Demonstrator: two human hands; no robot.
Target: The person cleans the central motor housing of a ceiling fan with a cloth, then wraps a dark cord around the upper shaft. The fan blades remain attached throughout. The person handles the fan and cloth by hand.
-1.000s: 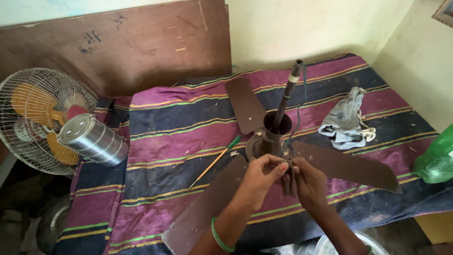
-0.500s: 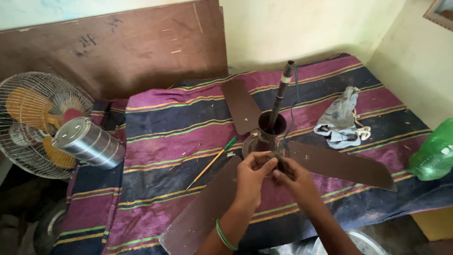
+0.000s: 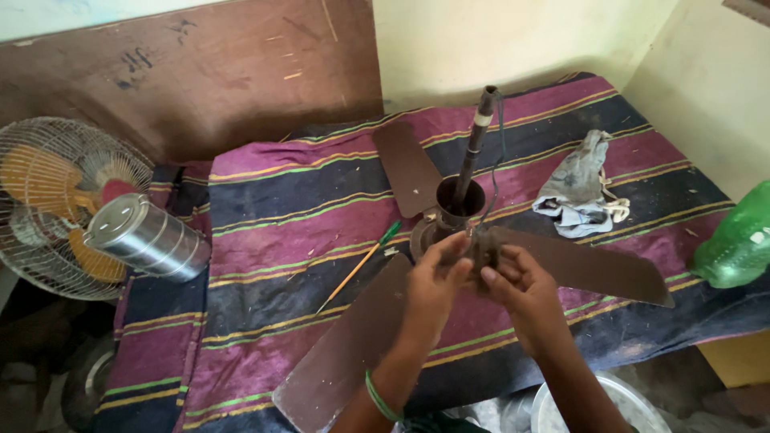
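My left hand [image 3: 433, 281] and right hand [image 3: 517, 285] are both closed in around the motor hub [image 3: 449, 228] of a brown ceiling fan [image 3: 481, 240], fingers curled narrow and meeting at a small part on the near side of the hub; what exactly sits between the fingertips is too small to tell. The left wrist carries a green bangle [image 3: 377, 398]. The fan lies on a striped cloth [image 3: 289, 232] over a bed, its down rod [image 3: 473, 148] rising upright and slightly tilted from the hub, a cable hanging along it. Three blades spread out: one toward me at lower left [image 3: 345, 353], one to the right [image 3: 585, 269], one away from me [image 3: 405, 168]. For fine work at the hub, I judge it best to brace one hand against the housing and let the other do the turning, so the rod does not rock. A green-handled screwdriver [image 3: 361, 265] lies just left of the hub, within reach. A grey rag [image 3: 577, 188] lies well to the right, a green plastic bottle [image 3: 738, 240] at the right edge. At far left stand a steel tiffin carrier [image 3: 148, 236] and a table fan [image 3: 56, 204].
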